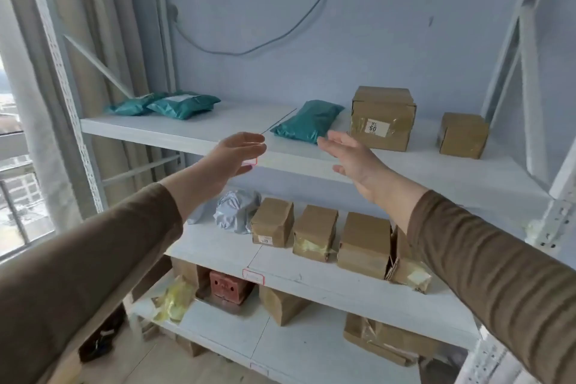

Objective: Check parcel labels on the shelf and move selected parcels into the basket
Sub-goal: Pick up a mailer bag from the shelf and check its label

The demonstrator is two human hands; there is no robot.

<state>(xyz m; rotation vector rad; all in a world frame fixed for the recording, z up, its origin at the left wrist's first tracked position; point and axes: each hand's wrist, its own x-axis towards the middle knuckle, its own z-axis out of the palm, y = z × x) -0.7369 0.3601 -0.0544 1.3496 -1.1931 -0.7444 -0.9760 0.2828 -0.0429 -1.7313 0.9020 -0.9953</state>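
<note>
A teal poly-bag parcel (307, 120) lies on the upper board of a white shelf (193, 134). Both arms reach up toward it. My left hand (234, 154) hovers at the board's front edge, left of the bag, fingers relaxed and holding nothing. My right hand (352, 156) is open with straight fingers, its fingertips just at the bag's near corner; I cannot tell whether they touch. A brown box with a "60" label (381, 118) stands right of the bag. No basket is in view.
Two more teal bags (168, 104) lie at the upper board's left, a small brown box (463, 135) at its right. The middle board carries a grey bag (237, 210) and several brown boxes (314, 232). Lower boards hold more parcels. A window is at the left.
</note>
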